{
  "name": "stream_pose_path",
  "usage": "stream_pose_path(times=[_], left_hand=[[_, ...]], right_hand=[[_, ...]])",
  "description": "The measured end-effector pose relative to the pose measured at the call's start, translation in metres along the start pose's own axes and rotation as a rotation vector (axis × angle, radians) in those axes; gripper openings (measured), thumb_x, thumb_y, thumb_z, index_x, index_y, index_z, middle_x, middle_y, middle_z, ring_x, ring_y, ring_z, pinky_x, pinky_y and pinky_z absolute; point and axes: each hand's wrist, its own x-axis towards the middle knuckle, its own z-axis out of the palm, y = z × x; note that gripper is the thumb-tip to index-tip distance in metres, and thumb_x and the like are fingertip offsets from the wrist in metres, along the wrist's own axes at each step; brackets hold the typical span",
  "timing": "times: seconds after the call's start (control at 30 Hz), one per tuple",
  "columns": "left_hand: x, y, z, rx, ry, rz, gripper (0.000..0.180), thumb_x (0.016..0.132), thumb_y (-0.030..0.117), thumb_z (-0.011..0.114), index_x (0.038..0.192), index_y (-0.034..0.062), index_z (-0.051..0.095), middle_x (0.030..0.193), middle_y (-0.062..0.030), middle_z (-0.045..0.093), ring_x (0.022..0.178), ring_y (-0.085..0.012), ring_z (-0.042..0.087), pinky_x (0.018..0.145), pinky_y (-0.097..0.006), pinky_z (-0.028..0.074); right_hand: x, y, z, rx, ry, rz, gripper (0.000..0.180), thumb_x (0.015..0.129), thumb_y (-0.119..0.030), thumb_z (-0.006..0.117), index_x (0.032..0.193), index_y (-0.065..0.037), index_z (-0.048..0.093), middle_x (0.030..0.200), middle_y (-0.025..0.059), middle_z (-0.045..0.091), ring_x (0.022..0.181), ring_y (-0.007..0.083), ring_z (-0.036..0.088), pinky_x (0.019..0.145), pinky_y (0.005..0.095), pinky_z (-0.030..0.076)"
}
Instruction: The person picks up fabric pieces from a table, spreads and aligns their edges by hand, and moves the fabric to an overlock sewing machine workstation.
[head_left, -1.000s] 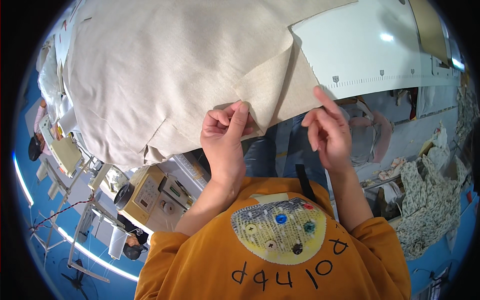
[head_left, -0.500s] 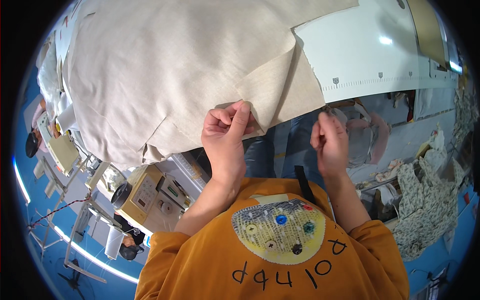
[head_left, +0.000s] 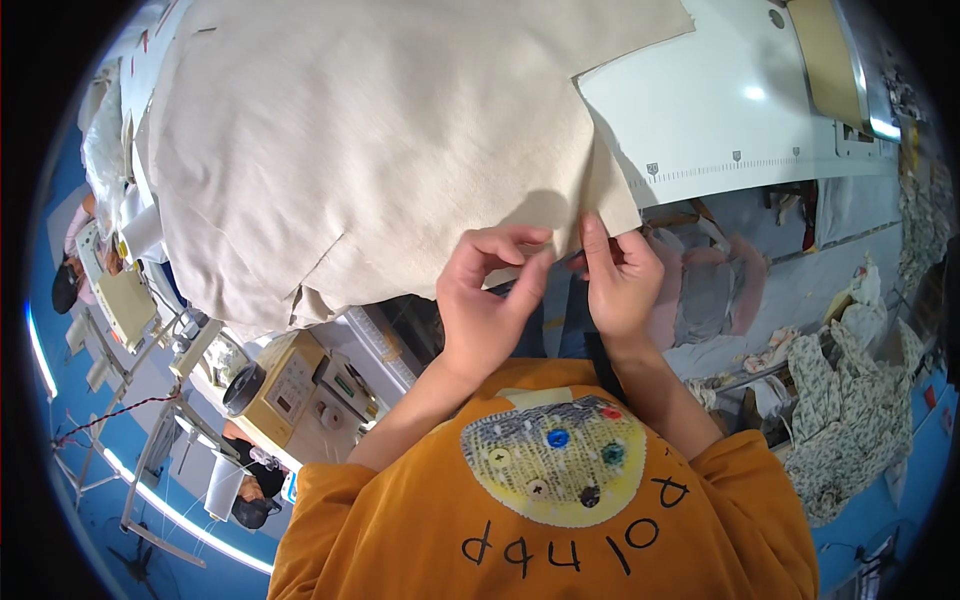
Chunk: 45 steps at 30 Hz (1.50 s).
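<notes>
A large piece of beige fabric (head_left: 370, 150) covers most of the white worktable, its near edge hanging over the front. At the lower right corner of this cloth, two layers meet with a fold between them. My left hand (head_left: 490, 295) pinches the near edge with thumb and forefinger, the other fingers curled. Close beside it, my right hand (head_left: 625, 285) has its thumb on the cloth near the corner and its fingers bent behind the edge. The fingertips of both hands are partly hidden by the fabric.
The white tabletop (head_left: 700, 110) bears a ruler scale along its front. A cream sewing machine (head_left: 832, 65) stands at the upper right. Patterned cloth (head_left: 845, 420) is heaped at lower right. Another sewing machine's cream housing (head_left: 290, 390) is at left, with people beyond.
My left hand has moved right along the edge, and the folded-back flap now lies nearer the corner. My right hand has come left and up onto the cloth.
</notes>
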Motion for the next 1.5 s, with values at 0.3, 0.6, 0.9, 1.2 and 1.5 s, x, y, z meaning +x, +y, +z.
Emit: stream_pose_path(times=[0.3,0.6,0.9,1.2,1.5], left_hand=[[-0.002,-0.004,-0.029,0.203,-0.021,0.037,0.016,0.091,-0.002,0.063,0.098,0.0025,0.05,0.103,-0.0106,0.067,0.089,-0.013,0.065,0.077,-0.024,0.052],[0.018,-0.023,-0.043,0.037,0.068,-0.048,0.01,0.094,0.003,0.061,0.101,-0.0006,0.055,0.1,-0.0071,0.067,0.082,-0.0108,0.065,0.075,-0.023,0.053],[0.02,-0.028,-0.044,0.022,0.067,-0.016,0.01,0.093,0.004,0.061,0.1,-0.0008,0.056,0.098,-0.0065,0.068,0.079,-0.0108,0.066,0.073,-0.023,0.053],[0.021,-0.031,-0.043,0.012,0.025,0.034,0.009,0.093,0.004,0.061,0.099,-0.0008,0.056,0.099,-0.0074,0.069,0.08,-0.0113,0.066,0.075,-0.024,0.054],[0.022,-0.033,-0.047,0.029,0.031,0.049,0.009,0.093,0.004,0.061,0.099,-0.0012,0.056,0.1,-0.0078,0.069,0.08,-0.0113,0.066,0.075,-0.024,0.054]], right_hand=[[0.011,-0.022,0.001,-0.036,-0.048,0.053,0.009,0.093,-0.004,0.058,0.096,0.004,0.063,0.071,0.0066,0.067,0.056,0.0102,0.063,0.048,0.0216,0.046],[0.015,-0.018,-0.003,-0.064,-0.042,0.022,0.018,0.096,-0.007,0.049,0.091,0.004,0.063,0.063,0.0083,0.066,0.053,0.0115,0.064,0.049,0.0237,0.049],[0.022,-0.017,-0.014,-0.007,-0.083,0.069,0.018,0.096,-0.012,0.053,0.092,0.004,0.06,0.066,0.0072,0.063,0.053,0.0122,0.062,0.046,0.0235,0.047],[0.008,0.001,-0.011,-0.091,0.118,-0.213,0.039,0.083,-0.016,0.075,0.108,0.0,0.049,0.076,0.0039,0.057,0.056,0.0122,0.054,0.051,0.0268,0.045],[0.007,-0.006,-0.01,-0.257,0.116,-0.353,0.036,0.079,-0.03,0.078,0.098,-0.002,0.064,0.078,0.0095,0.061,0.067,0.0232,0.058,0.067,0.0335,0.048]])
